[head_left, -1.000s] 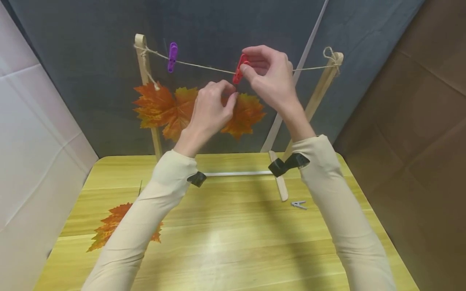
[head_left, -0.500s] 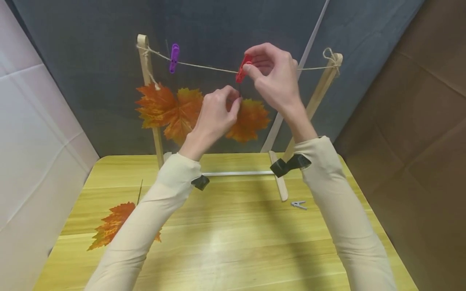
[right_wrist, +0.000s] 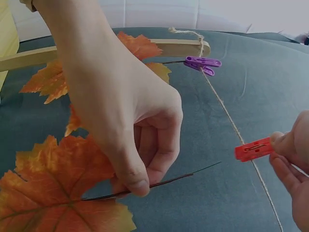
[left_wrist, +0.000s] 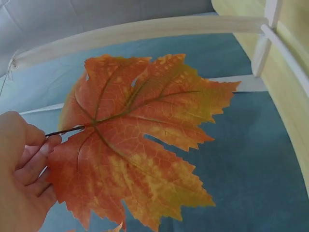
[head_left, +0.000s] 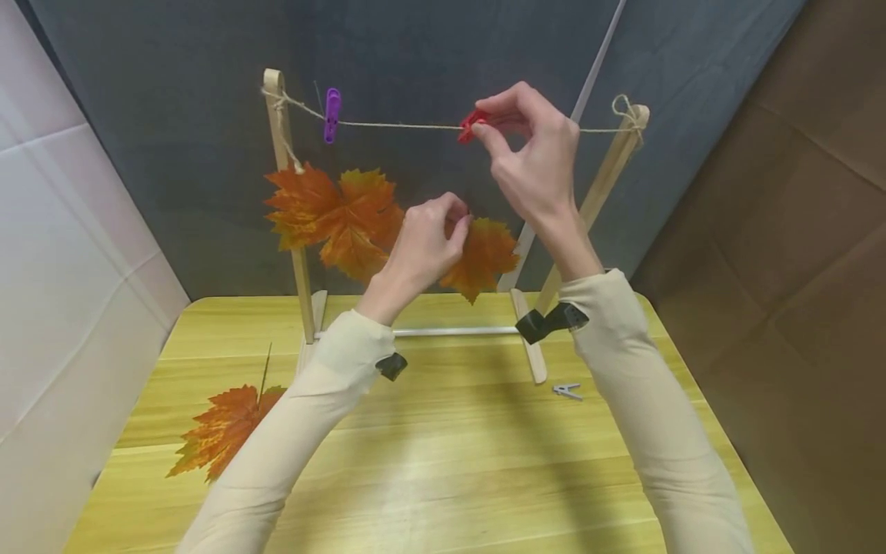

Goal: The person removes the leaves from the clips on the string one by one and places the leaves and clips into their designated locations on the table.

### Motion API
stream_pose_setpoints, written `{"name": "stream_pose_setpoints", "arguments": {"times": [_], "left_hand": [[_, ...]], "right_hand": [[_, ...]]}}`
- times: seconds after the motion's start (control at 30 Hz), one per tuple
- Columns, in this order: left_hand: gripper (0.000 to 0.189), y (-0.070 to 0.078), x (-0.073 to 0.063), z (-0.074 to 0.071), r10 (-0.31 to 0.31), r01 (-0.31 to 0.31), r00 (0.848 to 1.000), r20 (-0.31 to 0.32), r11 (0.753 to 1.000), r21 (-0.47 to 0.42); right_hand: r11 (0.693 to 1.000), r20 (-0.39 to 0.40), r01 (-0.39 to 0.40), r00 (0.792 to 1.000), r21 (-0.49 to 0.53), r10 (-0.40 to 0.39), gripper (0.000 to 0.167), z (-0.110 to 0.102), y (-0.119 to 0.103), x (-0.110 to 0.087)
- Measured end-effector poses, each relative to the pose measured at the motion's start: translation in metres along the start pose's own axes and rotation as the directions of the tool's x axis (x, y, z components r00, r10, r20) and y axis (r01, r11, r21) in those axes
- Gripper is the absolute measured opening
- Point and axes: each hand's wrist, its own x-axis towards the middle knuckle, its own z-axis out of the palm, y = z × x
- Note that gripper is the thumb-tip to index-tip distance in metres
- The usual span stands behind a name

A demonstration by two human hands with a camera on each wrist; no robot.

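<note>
My left hand pinches the thin dark stem of an orange maple leaf. The stem's free tip points toward a red clothespin but stands apart from it. Thumb and fingertips of my right hand pinch that clothespin by its handle end, with its other end over the twine. Farther left on the twine, a purple clothespin grips the stem of another maple leaf, which hangs below.
Wooden posts hold up the twine at both ends, joined low down by a white rod. On the table, a grey clothespin lies at the right and a third maple leaf at the left, partly behind my sleeve.
My left hand has moved down and slightly right with its leaf, away from the red clothespin. My right hand has shifted slightly right and up with the clothespin, and the twine sags less.
</note>
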Motion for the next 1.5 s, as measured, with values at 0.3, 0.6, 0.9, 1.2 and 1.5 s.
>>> {"name": "stream_pose_setpoints", "arguments": {"times": [0.3,0.6,0.9,1.2,1.5], "left_hand": [[0.011,-0.001,-0.023,0.013,0.047,-0.046,0.999,0.005,0.999,-0.024],[0.009,0.004,-0.059,0.018,0.136,-0.136,0.990,0.045,0.991,0.000],[0.008,0.003,-0.083,0.013,0.171,-0.172,0.985,0.008,0.984,0.043],[0.006,-0.007,-0.101,0.007,0.128,-0.127,0.992,-0.013,0.991,0.030],[0.005,-0.023,-0.127,0.000,0.009,-0.009,1.000,-0.009,1.000,0.017]], "right_hand": [[0.997,-0.071,0.070,0.995,0.029,-0.068,0.010,0.002,0.004,-0.007],[0.954,-0.109,0.287,0.955,0.084,-0.277,0.015,0.001,0.009,-0.012],[0.954,-0.027,0.263,0.965,0.146,-0.262,0.025,-0.002,0.008,-0.026],[0.973,0.019,0.065,0.997,0.220,-0.071,0.034,-0.007,0.003,-0.045],[0.967,0.074,-0.056,0.996,0.247,0.039,0.033,-0.022,0.004,-0.074]]}}
